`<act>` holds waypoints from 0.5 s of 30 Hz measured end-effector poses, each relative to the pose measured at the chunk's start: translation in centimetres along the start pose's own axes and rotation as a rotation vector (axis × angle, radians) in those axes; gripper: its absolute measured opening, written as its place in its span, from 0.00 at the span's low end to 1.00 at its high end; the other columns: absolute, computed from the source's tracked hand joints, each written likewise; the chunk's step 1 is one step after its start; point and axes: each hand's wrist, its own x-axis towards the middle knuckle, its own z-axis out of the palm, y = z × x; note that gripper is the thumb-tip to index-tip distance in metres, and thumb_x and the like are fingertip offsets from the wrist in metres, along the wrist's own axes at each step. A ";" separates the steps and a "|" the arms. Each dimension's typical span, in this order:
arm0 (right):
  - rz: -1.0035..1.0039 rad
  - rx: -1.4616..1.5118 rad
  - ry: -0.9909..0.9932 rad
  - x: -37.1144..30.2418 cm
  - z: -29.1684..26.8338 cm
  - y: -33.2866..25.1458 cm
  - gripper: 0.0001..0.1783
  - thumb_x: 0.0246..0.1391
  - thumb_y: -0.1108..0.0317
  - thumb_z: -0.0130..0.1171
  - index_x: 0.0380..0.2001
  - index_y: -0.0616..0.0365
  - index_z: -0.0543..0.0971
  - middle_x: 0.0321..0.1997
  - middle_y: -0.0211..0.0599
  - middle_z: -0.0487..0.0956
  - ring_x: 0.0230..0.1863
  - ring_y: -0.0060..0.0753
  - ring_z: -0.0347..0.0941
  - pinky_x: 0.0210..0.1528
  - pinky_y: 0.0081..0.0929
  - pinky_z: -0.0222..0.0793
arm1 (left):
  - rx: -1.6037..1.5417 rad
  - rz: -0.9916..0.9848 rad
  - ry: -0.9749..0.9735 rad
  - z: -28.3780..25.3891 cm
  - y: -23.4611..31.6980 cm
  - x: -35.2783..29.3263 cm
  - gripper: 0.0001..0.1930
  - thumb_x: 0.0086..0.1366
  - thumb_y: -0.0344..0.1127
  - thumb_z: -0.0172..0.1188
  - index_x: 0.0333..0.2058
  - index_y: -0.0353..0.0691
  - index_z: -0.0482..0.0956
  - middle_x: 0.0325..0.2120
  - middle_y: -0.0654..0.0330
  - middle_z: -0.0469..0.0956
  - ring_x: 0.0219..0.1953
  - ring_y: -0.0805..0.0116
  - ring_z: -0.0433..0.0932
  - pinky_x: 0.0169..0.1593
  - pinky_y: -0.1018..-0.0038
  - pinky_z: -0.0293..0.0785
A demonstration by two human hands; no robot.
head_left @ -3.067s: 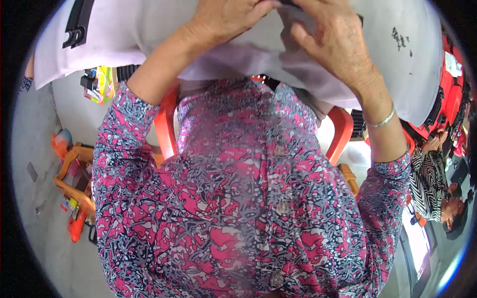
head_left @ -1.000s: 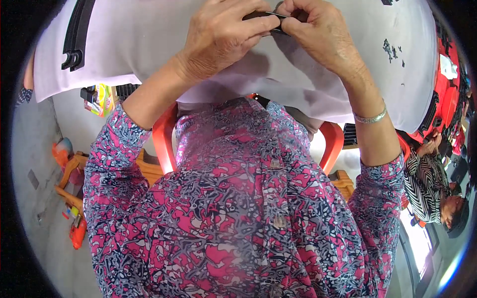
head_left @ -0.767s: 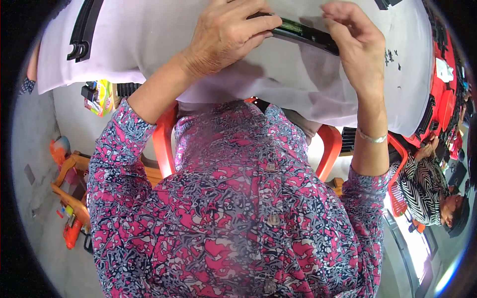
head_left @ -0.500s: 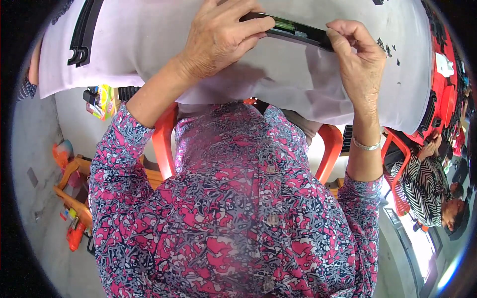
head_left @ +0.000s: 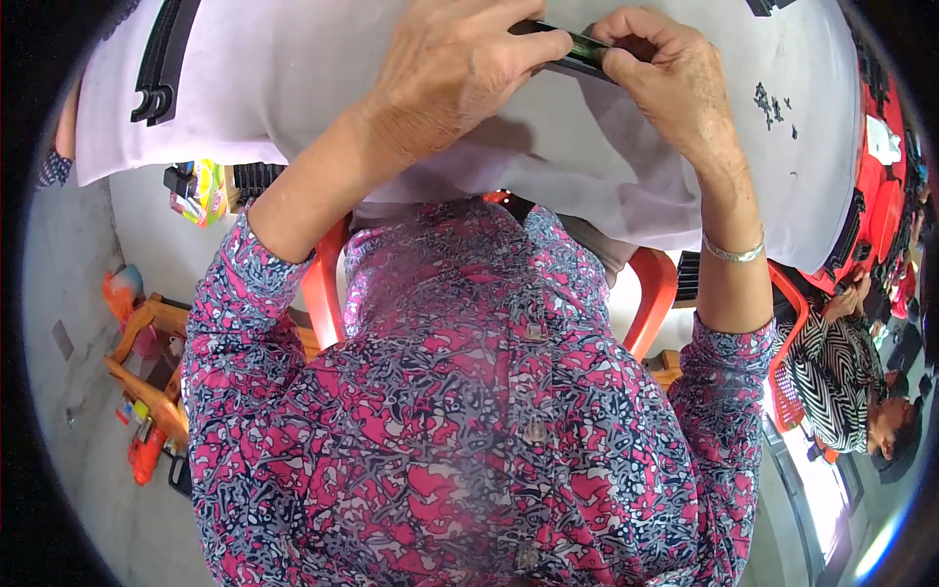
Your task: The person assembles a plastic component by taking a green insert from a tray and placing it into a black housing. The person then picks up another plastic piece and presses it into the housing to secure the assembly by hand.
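Observation:
Between my two hands is a long, narrow black strip (head_left: pixel 583 61) with a shiny greenish face, held above the pale cloth on the table. My left hand (head_left: pixel 455 73) grips its left part, thumb along the near edge and fingers curled over the far side. My right hand (head_left: pixel 675 73) pinches it close by, thumb and bent forefinger pressed together on the strip. The gap between the two thumbs is small. Parts of the strip are hidden under the fingers, so its exact kind does not show.
Long black strips (head_left: pixel 161 68) with hooked ends lie at the table's left. Small black bits (head_left: pixel 770 103) are scattered on the pale cloth (head_left: pixel 293 59) to the right. Beyond the right edge are red fabric (head_left: pixel 885 210) and a seated person in a zigzag-patterned top (head_left: pixel 831 377).
My right hand has slid left along the strip, from its right end towards my left hand. My left hand has shifted slightly right.

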 end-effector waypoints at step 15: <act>-0.027 -0.065 0.019 0.8 0.3 -0.2 0.01 0.50 0.78 0.59 0.27 0.63 0.77 0.23 0.24 0.74 0.25 0.16 0.65 0.26 0.22 0.62 | -0.023 -0.120 -0.170 -1.2 2.4 2.4 0.08 0.58 0.31 0.60 0.36 0.39 0.84 0.34 0.57 0.76 0.39 0.58 0.79 0.48 0.63 0.75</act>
